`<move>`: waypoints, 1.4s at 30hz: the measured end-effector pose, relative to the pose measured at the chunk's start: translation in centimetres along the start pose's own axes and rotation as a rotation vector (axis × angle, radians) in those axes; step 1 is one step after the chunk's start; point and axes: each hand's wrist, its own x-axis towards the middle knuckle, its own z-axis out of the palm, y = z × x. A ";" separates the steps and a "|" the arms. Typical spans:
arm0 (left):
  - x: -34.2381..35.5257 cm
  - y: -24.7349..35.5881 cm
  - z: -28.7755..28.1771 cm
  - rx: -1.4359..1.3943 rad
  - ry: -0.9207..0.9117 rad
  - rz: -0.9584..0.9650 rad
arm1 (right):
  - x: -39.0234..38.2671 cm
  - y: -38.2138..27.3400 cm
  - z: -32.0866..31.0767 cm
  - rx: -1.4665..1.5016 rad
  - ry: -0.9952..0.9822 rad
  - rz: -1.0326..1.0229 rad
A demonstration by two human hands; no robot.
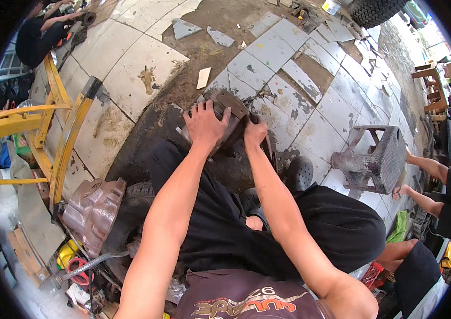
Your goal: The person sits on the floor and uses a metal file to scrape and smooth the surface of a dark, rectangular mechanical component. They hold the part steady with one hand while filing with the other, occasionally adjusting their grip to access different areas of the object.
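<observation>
- Your left hand lies across the metal part, fingers fanned, thumb apart.
- Your right hand curls in at its right side; whether it grips the edge or something smaller, cannot tell.
- The part sits low in front of you, beyond your knees, tilted, with a holed plate on its upper side.
- Progress, as judged: handling is under way; plate and body look together. Underside hidden, so what remains is uncertain.
- Surface: dark, stained ground beneath; grey tiles beyond, cracked, some loose.
- Left: metal casing by a tyre; yellow frame past them.
- Right: grey stool, with a co-worker's legs beyond.
- Far upper left: another person, bent over work.
</observation>
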 end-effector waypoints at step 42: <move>0.4 0.8 -0.3 -0.012 -0.039 0.005 | 4.0 2.4 -0.4 0.073 -0.223 -0.007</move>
